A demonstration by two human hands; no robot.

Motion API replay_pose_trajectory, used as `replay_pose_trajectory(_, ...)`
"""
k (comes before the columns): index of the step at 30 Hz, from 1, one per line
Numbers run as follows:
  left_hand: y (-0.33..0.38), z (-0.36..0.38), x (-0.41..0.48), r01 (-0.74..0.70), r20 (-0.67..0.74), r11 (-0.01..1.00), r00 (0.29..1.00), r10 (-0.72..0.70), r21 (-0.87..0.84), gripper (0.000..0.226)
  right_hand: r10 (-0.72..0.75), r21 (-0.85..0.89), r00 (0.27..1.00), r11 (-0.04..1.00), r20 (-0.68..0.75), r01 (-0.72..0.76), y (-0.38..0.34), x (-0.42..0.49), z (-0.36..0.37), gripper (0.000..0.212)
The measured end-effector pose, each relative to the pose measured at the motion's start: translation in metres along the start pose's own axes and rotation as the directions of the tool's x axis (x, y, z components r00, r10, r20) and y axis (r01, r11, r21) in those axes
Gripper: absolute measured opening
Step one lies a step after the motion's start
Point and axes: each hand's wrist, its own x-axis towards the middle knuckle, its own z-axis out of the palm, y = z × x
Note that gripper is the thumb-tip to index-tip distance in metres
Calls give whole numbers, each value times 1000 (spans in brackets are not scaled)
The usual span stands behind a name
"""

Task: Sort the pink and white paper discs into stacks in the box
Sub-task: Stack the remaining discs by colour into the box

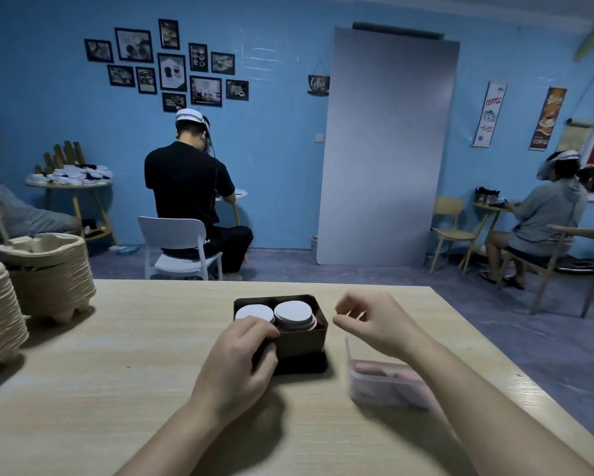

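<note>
Gripped the box (302, 341) at its near-left corner with left hand (240, 355), fingers curled over the rim onto the left stack (254, 312); right stack (294, 314) just beside them. Held right hand (371, 321) loosely curled, empty, right of the box; clear tub (367, 395) of pink discs (374, 368) beneath its wrist.

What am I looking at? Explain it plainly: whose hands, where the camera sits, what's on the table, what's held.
No machine: a person works with bare hands, and the one picture comes from a camera worn on their head, looking down. On the pale wooden table stands a dark rectangular box holding two stacks of round paper discs, white on top. The left hand grips the box's near corner. The right hand hovers beside it, fingers loosely curled, nothing visible in them. Near that forearm sits a clear plastic tub of pink discs. Stacked brown pulp trays stand at left.
</note>
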Motion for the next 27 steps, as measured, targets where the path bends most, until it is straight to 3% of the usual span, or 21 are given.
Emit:
replay_pose_trajectory(6, 39, 36, 4, -141, 105, 990, 984, 143, -30, 18, 96, -60, 984, 994, 153, -88, 34, -39, -29, 10)
replay_pose_trajectory(11, 51, 63, 3, -62, 249, 985, 963, 101, -161, 32, 149, -190, 932, 978, 332, -88, 49, -48, -33, 23)
replay_pose_trajectory(17, 45, 72, -5, -20, 271, 981, 960, 74, -195, 31, 180, -284, 872, 957, 456, -49, 45, -38, -31, 40)
replay_pose_trajectory(27, 52, 74, -7, -27, 293, 979, 952, 87, -203, 40, 173, -368, 821, 929, 544, 48, 42, -31, -23, 22)
